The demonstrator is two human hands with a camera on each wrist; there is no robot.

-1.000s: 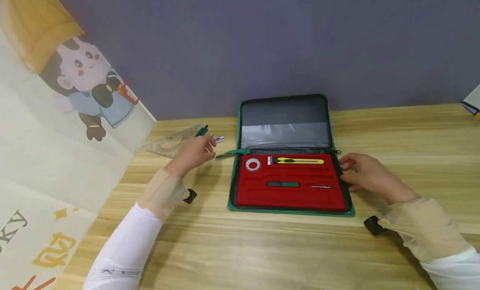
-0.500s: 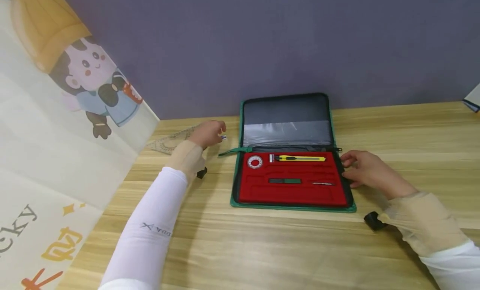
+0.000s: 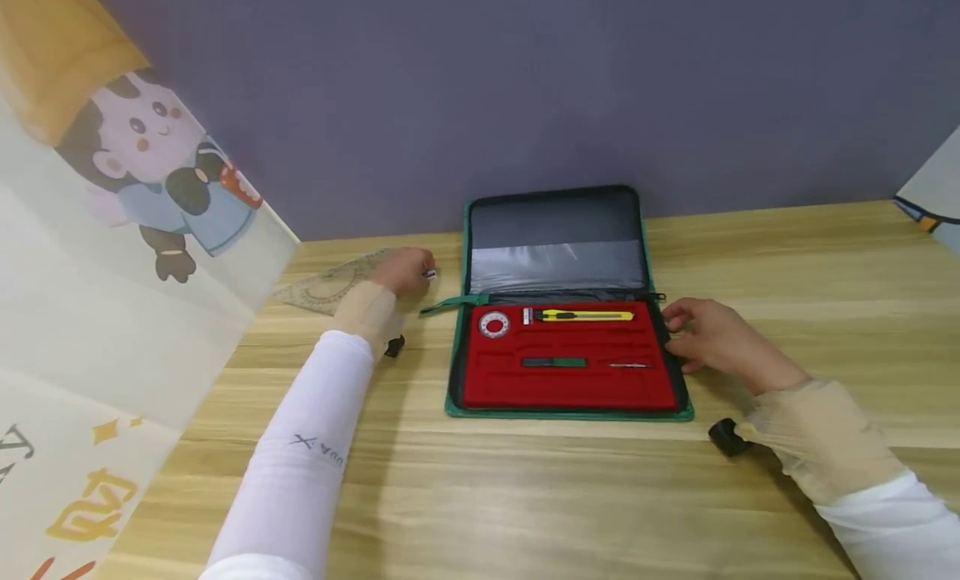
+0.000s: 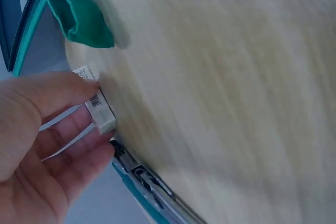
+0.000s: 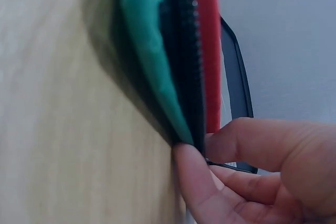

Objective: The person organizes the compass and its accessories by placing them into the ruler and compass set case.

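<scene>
Pinching small white block — and edge of open case

Even light over the pale wood-grain table, faint glare on the clear plastic pocket, soft shadow beside the white left sleeve, wrist views dimmer, bluish, green fabric edge blurred.

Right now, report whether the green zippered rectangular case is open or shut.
Open: its black-lined cover is turned back, exposing the molded red tray.
</scene>
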